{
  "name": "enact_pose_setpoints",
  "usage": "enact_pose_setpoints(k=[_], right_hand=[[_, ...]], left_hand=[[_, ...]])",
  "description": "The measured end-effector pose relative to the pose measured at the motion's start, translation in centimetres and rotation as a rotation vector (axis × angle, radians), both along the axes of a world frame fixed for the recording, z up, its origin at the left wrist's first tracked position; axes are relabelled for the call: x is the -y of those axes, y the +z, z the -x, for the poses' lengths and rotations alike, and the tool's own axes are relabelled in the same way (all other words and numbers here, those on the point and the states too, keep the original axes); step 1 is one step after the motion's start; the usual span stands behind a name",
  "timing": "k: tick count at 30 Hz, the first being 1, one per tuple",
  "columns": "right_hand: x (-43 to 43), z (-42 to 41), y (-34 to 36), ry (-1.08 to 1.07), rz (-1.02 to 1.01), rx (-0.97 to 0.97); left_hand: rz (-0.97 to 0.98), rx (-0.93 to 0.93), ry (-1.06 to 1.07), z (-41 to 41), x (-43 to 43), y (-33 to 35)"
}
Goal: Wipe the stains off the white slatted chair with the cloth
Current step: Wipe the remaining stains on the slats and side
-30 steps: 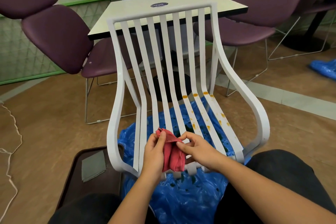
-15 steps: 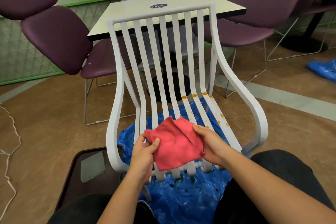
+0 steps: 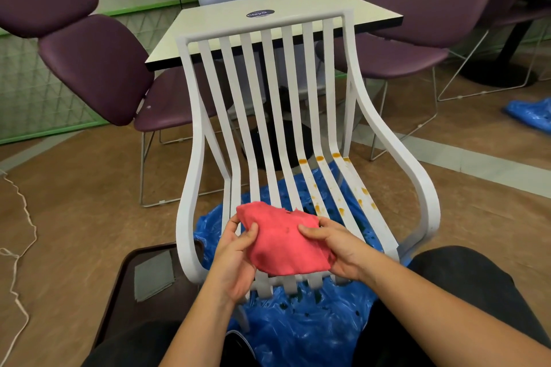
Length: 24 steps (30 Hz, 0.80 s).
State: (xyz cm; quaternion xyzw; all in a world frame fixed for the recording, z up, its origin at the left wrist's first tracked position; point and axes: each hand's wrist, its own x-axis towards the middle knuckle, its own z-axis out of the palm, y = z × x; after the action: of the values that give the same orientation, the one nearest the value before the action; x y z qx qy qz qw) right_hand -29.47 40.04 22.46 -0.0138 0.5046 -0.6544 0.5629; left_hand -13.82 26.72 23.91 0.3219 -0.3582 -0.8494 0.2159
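The white slatted chair [image 3: 387, 143] stands right in front of me, facing me. Orange-brown stains [image 3: 319, 158] dot the right-hand seat slats, from the bend of the back down toward the front. Both hands hold a red cloth [image 3: 286, 241] spread open above the front of the seat. My left hand [image 3: 235, 259] pinches its left edge and my right hand [image 3: 337, 247] grips its right edge. The cloth hides the front middle slats.
A blue plastic sheet [image 3: 301, 328] lies on the floor under the chair. A dark tray [image 3: 125, 295] with a grey pad sits at my lower left. A white table [image 3: 268, 18] and purple chairs [image 3: 98, 68] stand behind. A cord [image 3: 18, 250] runs along the left floor.
The cloth was bunched between my hands a second ago. My hands have drawn apart and spread it out flat, and it now sits a little higher over the seat.
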Motion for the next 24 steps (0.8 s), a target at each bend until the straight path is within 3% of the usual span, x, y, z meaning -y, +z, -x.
enact_pose_setpoints(k=[3, 7, 13, 17, 24], right_hand=[[0.2, -0.3, -0.6, 0.038, -0.051, -0.058], [-0.1, -0.7, -0.5, -0.025, -0.261, -0.498], [-0.1, -2.6, -0.2, 0.248, -0.068, -0.283], [0.2, -2.7, -1.4, 0.151, 0.005, -0.132], [0.1, -1.8, -0.9, 0.036, -0.035, -0.221]], left_hand=[[0.018, -0.086, -0.018, 0.5, -0.3, 1.5], [0.179, 0.03, 0.014, 1.3, -0.7, 1.9], [0.177, 0.105, -0.013, 1.5, -1.7, 0.3], [0.178, 0.179, -0.003, 1.7, -2.2, -0.6], [0.496, 0.515, 0.085, 1.1, -2.5, -1.7]])
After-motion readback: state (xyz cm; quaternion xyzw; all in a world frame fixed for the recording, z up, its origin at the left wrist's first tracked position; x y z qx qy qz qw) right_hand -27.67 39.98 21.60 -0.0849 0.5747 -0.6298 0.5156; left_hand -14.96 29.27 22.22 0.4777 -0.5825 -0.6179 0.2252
